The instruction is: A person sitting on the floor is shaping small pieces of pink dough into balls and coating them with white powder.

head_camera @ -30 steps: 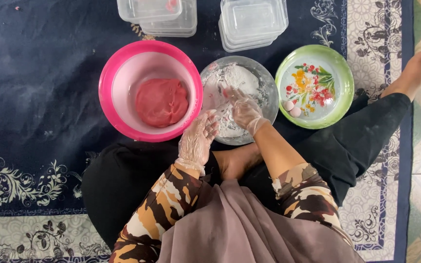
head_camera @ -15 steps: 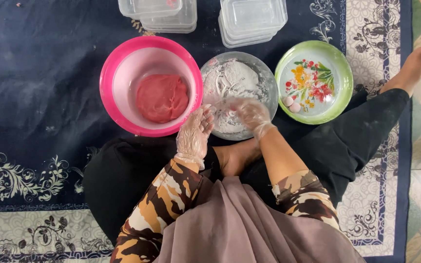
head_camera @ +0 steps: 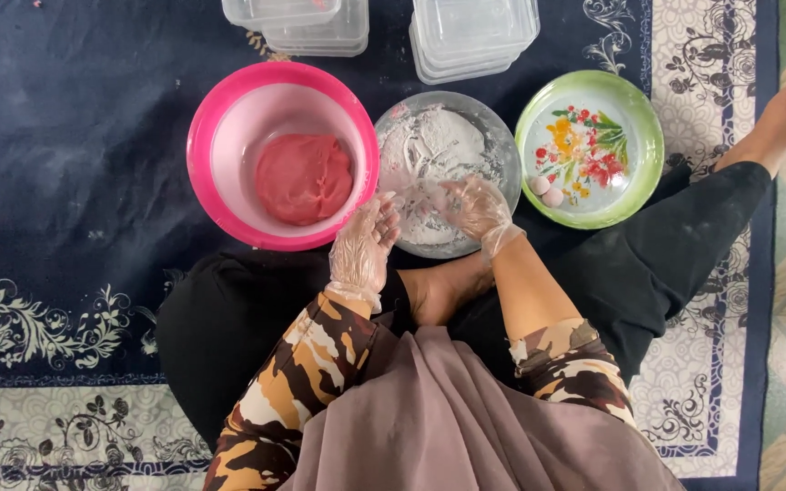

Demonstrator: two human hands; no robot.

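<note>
Over the floured metal bowl (head_camera: 448, 173), the gloved right hand (head_camera: 473, 207) cups loosely, its contents unclear; the left hand (head_camera: 362, 244) hangs half-open, empty. The pink dough (head_camera: 304, 178) in the pink basin (head_camera: 229, 118) looks soft and sticky, best pinched from above.

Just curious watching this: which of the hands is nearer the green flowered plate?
The right hand. It hovers over the flour bowl, just left of the green flowered plate. The left hand sits farther left, at the pink bowl rim.
</note>
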